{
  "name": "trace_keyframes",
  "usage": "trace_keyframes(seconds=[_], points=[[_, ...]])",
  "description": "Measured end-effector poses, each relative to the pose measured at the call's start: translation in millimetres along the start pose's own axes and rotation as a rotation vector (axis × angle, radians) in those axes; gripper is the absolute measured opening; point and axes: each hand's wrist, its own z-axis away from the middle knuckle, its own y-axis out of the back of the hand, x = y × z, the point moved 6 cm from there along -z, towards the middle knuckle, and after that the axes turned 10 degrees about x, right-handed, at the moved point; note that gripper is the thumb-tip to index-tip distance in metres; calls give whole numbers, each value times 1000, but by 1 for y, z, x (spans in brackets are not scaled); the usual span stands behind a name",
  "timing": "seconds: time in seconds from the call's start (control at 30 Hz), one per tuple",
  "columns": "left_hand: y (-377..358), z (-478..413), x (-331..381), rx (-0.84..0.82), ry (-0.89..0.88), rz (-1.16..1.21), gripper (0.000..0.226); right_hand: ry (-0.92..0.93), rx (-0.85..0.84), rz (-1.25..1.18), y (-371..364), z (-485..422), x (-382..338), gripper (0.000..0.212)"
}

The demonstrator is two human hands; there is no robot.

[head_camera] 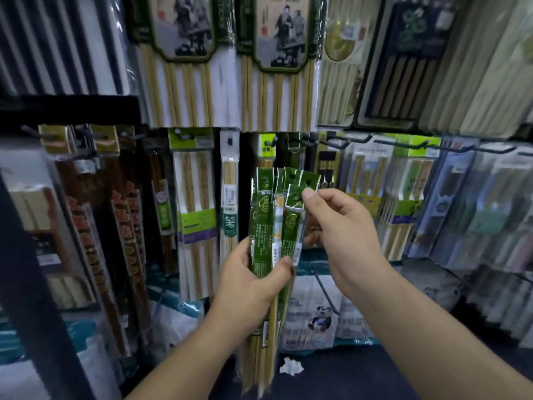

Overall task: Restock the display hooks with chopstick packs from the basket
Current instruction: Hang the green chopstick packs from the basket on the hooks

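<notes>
Rows of hanging chopstick packs (196,197) crowd the far wall from left to right, leaving one narrow dark gap (245,163) at centre. The fan of green packs (261,226), gripped by the left hand (248,281) and pinched at the top by the right hand (343,226), stands just in front of that gap. Dark hooks (415,145) jut forward at right; a dark post (28,269) walls off the near left.

Dark display hooks (401,143) hung with chopstick packs (196,197), crumpled paper (290,366) on dark floor (375,376)
</notes>
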Motion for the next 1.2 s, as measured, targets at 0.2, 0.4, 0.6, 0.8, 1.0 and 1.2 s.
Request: trace_keyframes(seconds=[0.2, 0.4, 0.6, 0.8, 1.0, 1.2], points=[[11, -10, -4, 145, 64, -7, 23, 52, 71, 46, 1, -19, -13, 28], [20, -17, -9, 126, 154, -2, 74, 207, 105, 123, -3, -41, -43, 30], [20, -16, -3, 105, 157, 4, 73, 187, 135, 135, -5, -49, -45, 29], [23, -18, -3, 123, 158, -18, 114, 199, 140, 160, -5, -53, -42, 32], [22, -17, -4, 85, 116, -63, 25, 163, 148, 219, -7, -61, -28, 26], [19, -19, -1, 47, 106, 21, 21, 167, 219, 207, 0, -54, -16, 16]])
